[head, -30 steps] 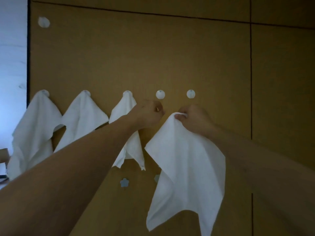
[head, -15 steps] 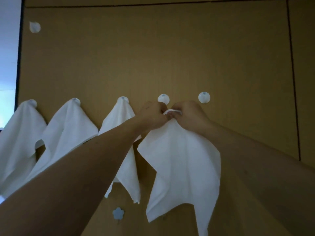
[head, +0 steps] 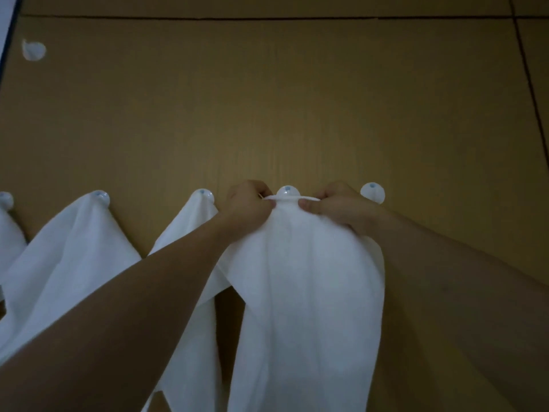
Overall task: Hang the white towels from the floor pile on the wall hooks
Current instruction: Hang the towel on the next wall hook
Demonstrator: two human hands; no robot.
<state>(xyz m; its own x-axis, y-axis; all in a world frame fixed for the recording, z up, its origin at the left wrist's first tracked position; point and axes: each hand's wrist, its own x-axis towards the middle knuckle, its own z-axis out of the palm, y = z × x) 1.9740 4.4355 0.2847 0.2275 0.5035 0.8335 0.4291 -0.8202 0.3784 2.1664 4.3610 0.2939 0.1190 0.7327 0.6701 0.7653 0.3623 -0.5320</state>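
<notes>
A white towel (head: 309, 292) hangs from both my hands against the wooden wall. My left hand (head: 248, 203) and my right hand (head: 335, 205) each pinch one end of its small hanging loop, stretched flat just under a round white hook (head: 287, 191). Whether the loop touches the hook I cannot tell. Another white hook (head: 372, 192) to the right is bare. To the left, white towels hang from hooks: one towel (head: 190, 233) partly behind my left arm, a second towel (head: 68, 254), and a third towel (head: 10, 245) at the frame's edge.
The wall is brown wood panelling (head: 297, 99) with dark seams near the top and right. A single white hook (head: 33, 50) sits high at the upper left. A pale wall strip shows at the far upper left corner.
My hands have risen to the hook's height and spread apart, pulling the loop flat across just below the hook. The view has moved closer to the wall.
</notes>
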